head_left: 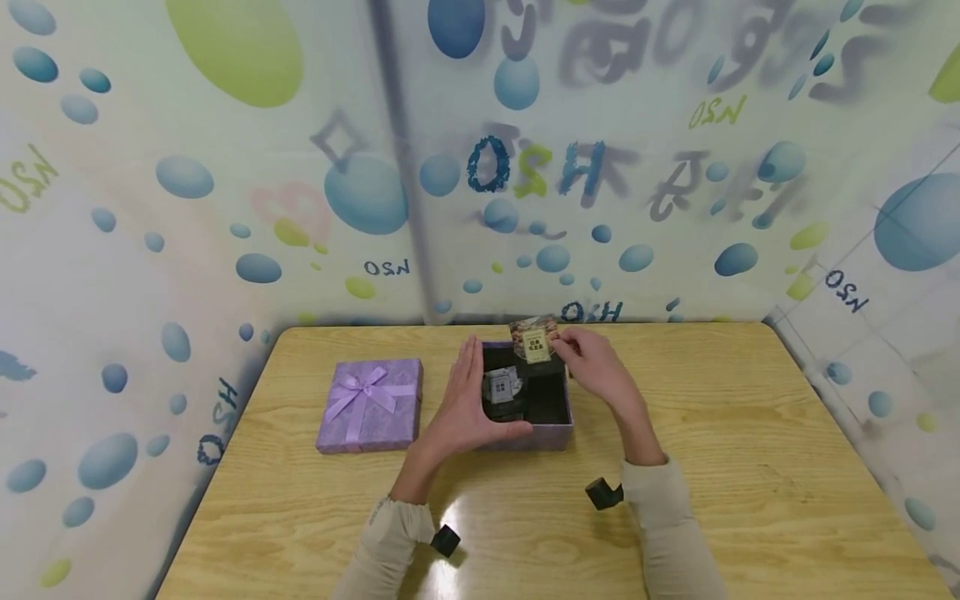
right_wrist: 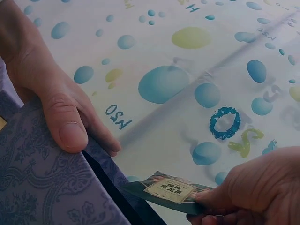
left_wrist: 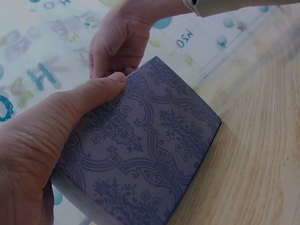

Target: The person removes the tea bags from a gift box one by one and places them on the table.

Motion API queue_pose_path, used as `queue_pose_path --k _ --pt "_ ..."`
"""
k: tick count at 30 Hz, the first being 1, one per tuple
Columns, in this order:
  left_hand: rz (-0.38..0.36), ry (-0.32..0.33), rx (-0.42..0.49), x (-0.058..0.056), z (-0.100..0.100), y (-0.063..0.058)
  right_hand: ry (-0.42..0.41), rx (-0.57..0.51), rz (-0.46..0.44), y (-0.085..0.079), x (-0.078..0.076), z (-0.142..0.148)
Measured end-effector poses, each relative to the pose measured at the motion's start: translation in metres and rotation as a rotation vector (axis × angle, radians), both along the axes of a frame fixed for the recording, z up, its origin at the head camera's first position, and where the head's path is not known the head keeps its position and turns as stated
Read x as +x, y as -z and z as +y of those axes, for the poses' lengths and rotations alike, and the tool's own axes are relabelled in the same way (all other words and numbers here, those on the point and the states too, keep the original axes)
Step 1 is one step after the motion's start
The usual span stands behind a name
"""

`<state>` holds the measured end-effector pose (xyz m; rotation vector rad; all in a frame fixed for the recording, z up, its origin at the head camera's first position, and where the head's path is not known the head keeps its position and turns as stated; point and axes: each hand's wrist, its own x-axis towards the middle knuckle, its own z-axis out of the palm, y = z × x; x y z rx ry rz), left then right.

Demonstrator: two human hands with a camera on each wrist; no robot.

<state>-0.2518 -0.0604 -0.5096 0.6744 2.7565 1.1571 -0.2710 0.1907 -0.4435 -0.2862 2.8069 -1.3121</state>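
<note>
Beige sleeves, gathered cuffs and a small black block at each wrist.
The left sleeve and right sleeve are plain, pale beige cloth, cut loosely and creased along the forearms; the left cuff puckers into fine gathers, while the right cuff lies smoother, with slight folds at its edge. A black, cube-like left block sits beside one cuff; its twin, the right block, joins the other by a short dark stem. The left grip and right grip are bare hands.
</note>
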Motion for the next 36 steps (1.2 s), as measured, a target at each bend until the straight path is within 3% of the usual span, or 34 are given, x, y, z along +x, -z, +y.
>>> queue_pose_path --k 11,28,36 --pt "0.009 -0.019 -0.004 -0.002 -0.002 0.001 0.028 0.011 -0.021 -0.002 -0.005 0.006" --pt "0.009 -0.013 -0.055 -0.003 0.002 0.006 0.021 0.012 -0.034 0.013 -0.005 0.034" --pt "0.016 -0.020 -0.044 -0.003 -0.001 0.002 0.029 -0.026 -0.042 0.014 -0.011 0.048"
